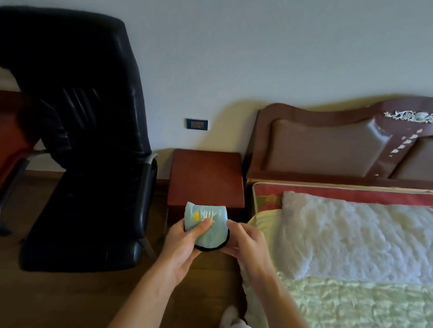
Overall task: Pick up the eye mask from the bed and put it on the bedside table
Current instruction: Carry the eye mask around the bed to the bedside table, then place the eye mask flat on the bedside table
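The eye mask (212, 230) is light blue with a black rim and a white and yellow print, folded over. I hold it in the air in front of the near edge of the bedside table (205, 178), a small red-brown wooden stand between chair and bed. My left hand (183, 243) grips its left side with the thumb pressed on the print. My right hand (245, 242) touches its right edge with bent fingers. The bed (354, 301) lies to the right of my hands.
A black leather office chair (83, 141) stands left of the bedside table. A white fluffy pillow (359, 237) lies at the head of the bed under a brown padded headboard (339, 144). A wall socket (197, 124) sits above the table. Wooden floor lies below.
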Demonstrator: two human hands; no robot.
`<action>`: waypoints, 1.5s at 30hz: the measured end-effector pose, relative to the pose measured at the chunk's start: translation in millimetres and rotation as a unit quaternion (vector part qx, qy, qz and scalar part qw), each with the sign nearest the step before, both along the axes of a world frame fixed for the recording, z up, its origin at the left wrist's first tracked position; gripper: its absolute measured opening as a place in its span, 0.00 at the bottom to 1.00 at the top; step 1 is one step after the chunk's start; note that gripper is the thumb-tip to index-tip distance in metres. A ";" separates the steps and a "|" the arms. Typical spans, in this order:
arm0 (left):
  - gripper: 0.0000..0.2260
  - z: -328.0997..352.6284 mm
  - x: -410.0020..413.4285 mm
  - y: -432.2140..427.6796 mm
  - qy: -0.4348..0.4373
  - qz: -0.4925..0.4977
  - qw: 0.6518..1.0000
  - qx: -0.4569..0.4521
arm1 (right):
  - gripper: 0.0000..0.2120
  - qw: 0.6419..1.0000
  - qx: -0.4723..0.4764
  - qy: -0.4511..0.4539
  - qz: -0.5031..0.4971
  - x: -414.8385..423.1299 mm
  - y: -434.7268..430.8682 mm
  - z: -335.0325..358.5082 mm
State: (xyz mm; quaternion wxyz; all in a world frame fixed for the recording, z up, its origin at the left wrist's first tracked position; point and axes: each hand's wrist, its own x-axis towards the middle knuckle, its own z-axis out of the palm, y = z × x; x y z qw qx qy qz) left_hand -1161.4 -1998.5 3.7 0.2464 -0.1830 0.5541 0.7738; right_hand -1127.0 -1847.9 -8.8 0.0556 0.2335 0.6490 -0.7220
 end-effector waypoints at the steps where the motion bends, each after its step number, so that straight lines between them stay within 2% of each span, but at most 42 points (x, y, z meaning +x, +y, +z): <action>1: 0.16 -2.5 -12.1 2.3 -0.002 0.002 1.000 -0.001 | 0.14 1.000 -0.006 0.001 0.005 -12.4 2.8 -1.6; 6: 0.10 -15.1 -72.4 14.6 -0.022 0.018 0.999 -0.015 | 0.12 0.999 -0.032 -0.020 0.003 -77.4 16.1 -13.2; 21: 0.16 -33.5 -320.1 101.6 -0.040 0.103 0.994 -0.011 | 0.10 0.998 0.011 -0.045 0.033 -340.2 102.8 -22.6; 31: 0.15 -62.3 -401.3 97.6 -0.076 0.118 0.990 0.017 | 0.09 0.994 0.039 -0.092 0.050 -426.9 100.3 -54.9; 37: 0.12 -120.9 -439.4 85.1 -0.146 0.131 0.980 0.034 | 0.09 0.981 0.140 -0.130 0.033 -448.7 92.9 -104.1; 42: 0.11 -205.3 -463.6 79.6 -0.183 0.101 0.978 -0.015 | 0.13 0.943 0.289 -0.139 0.090 -458.9 96.6 -177.8; 45: 0.12 -265.4 -476.1 82.2 -0.188 0.070 0.978 -0.058 | 0.16 0.918 0.340 -0.151 0.135 -460.5 102.1 -235.9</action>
